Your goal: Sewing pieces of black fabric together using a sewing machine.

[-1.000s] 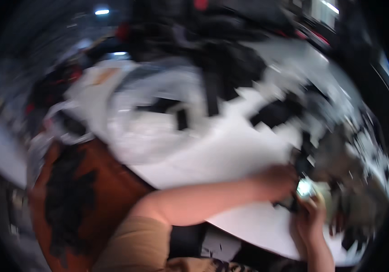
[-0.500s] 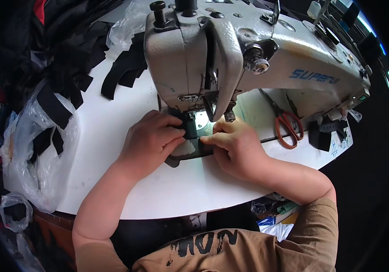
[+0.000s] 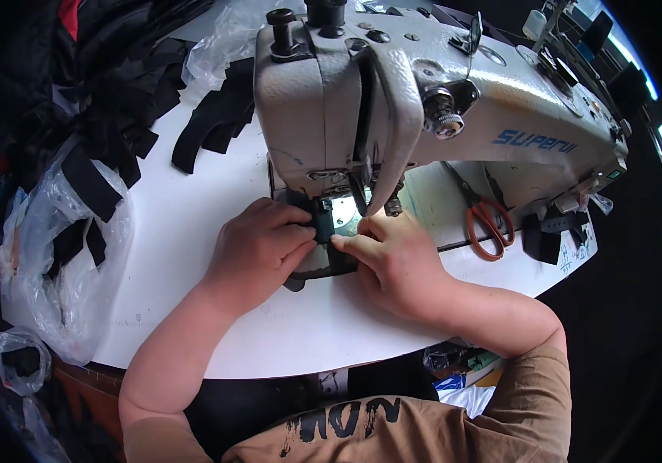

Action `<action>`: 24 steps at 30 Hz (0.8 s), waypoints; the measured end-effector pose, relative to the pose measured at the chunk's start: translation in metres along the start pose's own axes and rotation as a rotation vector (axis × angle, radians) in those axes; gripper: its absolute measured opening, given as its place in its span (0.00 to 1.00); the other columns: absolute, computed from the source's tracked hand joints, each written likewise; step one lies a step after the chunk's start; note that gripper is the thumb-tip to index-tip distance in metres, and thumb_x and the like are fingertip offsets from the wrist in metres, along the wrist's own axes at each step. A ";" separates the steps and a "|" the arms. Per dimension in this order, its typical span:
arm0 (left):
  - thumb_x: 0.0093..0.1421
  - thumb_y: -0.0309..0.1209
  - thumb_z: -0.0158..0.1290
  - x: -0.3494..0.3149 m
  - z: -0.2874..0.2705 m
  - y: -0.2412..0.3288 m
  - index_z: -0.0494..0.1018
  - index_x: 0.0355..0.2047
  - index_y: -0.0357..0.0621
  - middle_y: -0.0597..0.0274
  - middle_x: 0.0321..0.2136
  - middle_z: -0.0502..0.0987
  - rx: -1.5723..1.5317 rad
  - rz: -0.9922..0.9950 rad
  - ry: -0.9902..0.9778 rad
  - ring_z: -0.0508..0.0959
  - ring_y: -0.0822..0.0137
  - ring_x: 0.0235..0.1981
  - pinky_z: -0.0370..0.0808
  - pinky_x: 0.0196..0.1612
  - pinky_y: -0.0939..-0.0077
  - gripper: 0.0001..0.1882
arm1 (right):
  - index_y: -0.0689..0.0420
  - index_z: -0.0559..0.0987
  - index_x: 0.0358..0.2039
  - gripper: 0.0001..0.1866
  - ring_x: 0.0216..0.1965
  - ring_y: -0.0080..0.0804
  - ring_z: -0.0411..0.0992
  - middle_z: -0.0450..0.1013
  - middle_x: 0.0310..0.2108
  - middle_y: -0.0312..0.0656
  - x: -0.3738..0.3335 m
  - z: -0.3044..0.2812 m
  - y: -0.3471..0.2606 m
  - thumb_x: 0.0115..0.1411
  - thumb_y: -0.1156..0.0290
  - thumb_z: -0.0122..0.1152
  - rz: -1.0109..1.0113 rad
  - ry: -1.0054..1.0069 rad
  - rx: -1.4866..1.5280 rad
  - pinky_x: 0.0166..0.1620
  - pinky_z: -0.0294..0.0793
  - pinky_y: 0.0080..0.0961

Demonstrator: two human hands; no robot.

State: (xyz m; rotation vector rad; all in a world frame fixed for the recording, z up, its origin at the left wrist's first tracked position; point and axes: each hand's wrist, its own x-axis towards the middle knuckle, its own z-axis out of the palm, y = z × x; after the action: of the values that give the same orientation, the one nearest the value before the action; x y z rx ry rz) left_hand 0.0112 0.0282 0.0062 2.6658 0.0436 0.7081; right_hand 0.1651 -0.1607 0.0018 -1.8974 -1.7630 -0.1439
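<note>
A small piece of dark fabric [image 3: 323, 224] lies under the needle area of a grey-white sewing machine [image 3: 292, 123]. My left hand [image 3: 261, 241] grips its left side, thumb and fingers pinched together. On the other side my right hand [image 3: 400, 258] is closed, its thumb and fingertip pressed at the fabric's right edge beside the lit needle plate [image 3: 344, 212]. The curled fingers of both hands partly hide the fabric, and the machine head covers part of the right fingertips.
Red-handled scissors [image 3: 489, 228] lie under the machine arm. Black fabric strips [image 3: 211, 123] are spread at the far left, near a clear plastic bag [image 3: 60, 285] holding more dark pieces. A black strap piece [image 3: 543, 238] rests at the table's right end.
My right thumb and fingertip have shifted slightly left, closer to the fabric's edge. The whole view has moved a little, and my left hand keeps its pinch.
</note>
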 end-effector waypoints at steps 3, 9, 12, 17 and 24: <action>0.52 0.23 0.66 -0.001 0.001 -0.002 0.83 0.35 0.44 0.64 0.41 0.82 0.017 -0.008 -0.007 0.82 0.59 0.43 0.82 0.44 0.65 0.09 | 0.49 0.84 0.50 0.27 0.37 0.45 0.72 0.74 0.37 0.42 0.002 -0.001 -0.004 0.47 0.80 0.63 0.020 -0.026 -0.048 0.39 0.70 0.40; 0.57 0.21 0.62 -0.001 0.002 -0.006 0.82 0.43 0.43 0.61 0.48 0.80 0.054 -0.036 -0.031 0.81 0.57 0.48 0.82 0.51 0.64 0.13 | 0.52 0.81 0.54 0.29 0.39 0.46 0.73 0.75 0.37 0.43 0.005 0.001 -0.003 0.48 0.81 0.60 0.043 -0.048 -0.076 0.41 0.70 0.42; 0.58 0.21 0.60 -0.001 0.001 -0.008 0.81 0.46 0.42 0.60 0.50 0.80 0.061 -0.058 -0.059 0.80 0.56 0.52 0.79 0.57 0.62 0.15 | 0.54 0.81 0.55 0.30 0.39 0.47 0.73 0.75 0.36 0.44 0.008 0.000 -0.005 0.48 0.81 0.59 0.041 -0.036 -0.096 0.41 0.70 0.42; 0.59 0.20 0.59 -0.001 0.001 -0.012 0.80 0.48 0.41 0.60 0.53 0.78 0.044 -0.062 -0.086 0.77 0.55 0.57 0.74 0.64 0.60 0.16 | 0.55 0.80 0.56 0.30 0.37 0.48 0.73 0.75 0.36 0.46 0.009 -0.004 -0.005 0.47 0.81 0.59 0.042 -0.030 -0.071 0.41 0.71 0.43; 0.61 0.20 0.58 -0.002 0.002 -0.016 0.78 0.52 0.42 0.58 0.56 0.76 0.034 -0.055 -0.113 0.75 0.54 0.59 0.71 0.67 0.59 0.18 | 0.54 0.82 0.53 0.28 0.36 0.49 0.74 0.75 0.35 0.46 0.008 -0.003 -0.002 0.48 0.81 0.60 0.055 -0.013 -0.054 0.39 0.72 0.44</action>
State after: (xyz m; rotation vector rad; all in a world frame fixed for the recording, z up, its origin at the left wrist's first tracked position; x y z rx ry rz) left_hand 0.0118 0.0423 -0.0021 2.7207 0.0989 0.5428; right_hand 0.1653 -0.1551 0.0077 -1.9873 -1.7296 -0.1609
